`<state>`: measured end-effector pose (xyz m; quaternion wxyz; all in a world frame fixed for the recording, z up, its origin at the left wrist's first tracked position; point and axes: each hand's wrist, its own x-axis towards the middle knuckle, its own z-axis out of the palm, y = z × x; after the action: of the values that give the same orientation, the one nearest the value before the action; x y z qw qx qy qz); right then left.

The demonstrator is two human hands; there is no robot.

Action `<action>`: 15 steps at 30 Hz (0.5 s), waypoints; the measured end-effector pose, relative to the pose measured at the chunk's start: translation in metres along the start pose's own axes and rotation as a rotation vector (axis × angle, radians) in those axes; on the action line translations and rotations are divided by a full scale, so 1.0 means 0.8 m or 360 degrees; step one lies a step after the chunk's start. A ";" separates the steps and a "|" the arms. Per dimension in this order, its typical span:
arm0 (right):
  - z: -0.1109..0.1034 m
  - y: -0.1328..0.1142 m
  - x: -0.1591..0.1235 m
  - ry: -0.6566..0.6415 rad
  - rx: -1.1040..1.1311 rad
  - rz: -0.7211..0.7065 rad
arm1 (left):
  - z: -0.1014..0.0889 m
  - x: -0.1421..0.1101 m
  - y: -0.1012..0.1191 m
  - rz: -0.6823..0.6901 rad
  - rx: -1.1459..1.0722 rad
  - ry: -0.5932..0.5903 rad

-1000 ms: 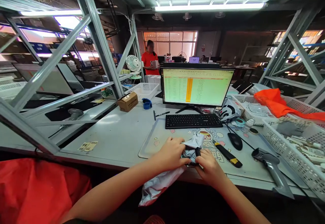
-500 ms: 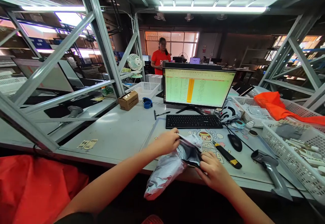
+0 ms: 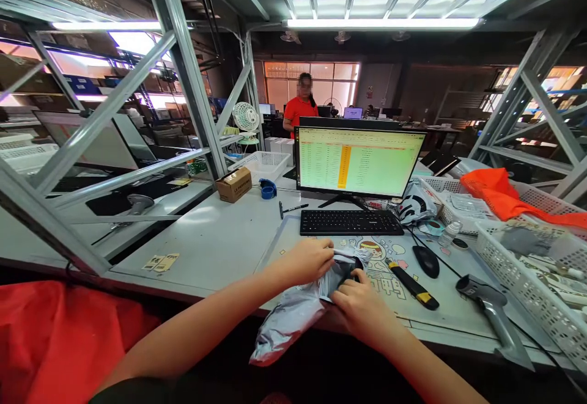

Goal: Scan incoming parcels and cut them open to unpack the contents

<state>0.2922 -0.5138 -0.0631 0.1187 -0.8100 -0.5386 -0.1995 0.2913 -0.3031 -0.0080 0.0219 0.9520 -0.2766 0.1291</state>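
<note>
A pale grey plastic mailer bag (image 3: 291, 315) hangs partly over the table's front edge, its dark-lined mouth open towards the keyboard. My left hand (image 3: 312, 258) is closed on the upper left rim of the bag. On the opening's right side, my right hand (image 3: 360, 300) grips the near edge, fingers bent at the mouth. What lies inside the bag is hidden. Right of my hands, a black and yellow box cutter (image 3: 413, 283) rests on the printed desk mat (image 3: 387, 288).
Beyond the bag stand a black keyboard (image 3: 351, 222) and a monitor (image 3: 360, 159). A mouse (image 3: 426, 261), a barcode scanner (image 3: 493, 315) and white baskets (image 3: 509, 263) fill the right side. A small cardboard box (image 3: 234, 184) and a blue tape roll (image 3: 267, 189) sit left. Behind, a person (image 3: 301, 109) stands.
My right hand has moved left along the bag's mouth, closer to my left hand. The opening looks narrower, and the bag's lower end has shifted slightly left. The person behind has moved right.
</note>
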 end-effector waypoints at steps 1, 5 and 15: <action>0.006 0.002 -0.002 0.0019 -0.0019 -0.0036 | 0.001 -0.006 -0.002 0.0060 0.0033 0.0021; 0.003 0.017 -0.005 0.0208 0.0008 -0.0159 | -0.005 -0.032 0.002 0.0384 -0.0070 0.0159; -0.033 0.078 -0.050 0.0394 0.0056 -0.0236 | -0.016 -0.096 -0.016 0.0503 0.0042 0.0296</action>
<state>0.3313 -0.5819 -0.0559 0.1834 -0.7350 -0.5815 -0.2965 0.2325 -0.2511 -0.0154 0.0143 0.8809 -0.4179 0.2219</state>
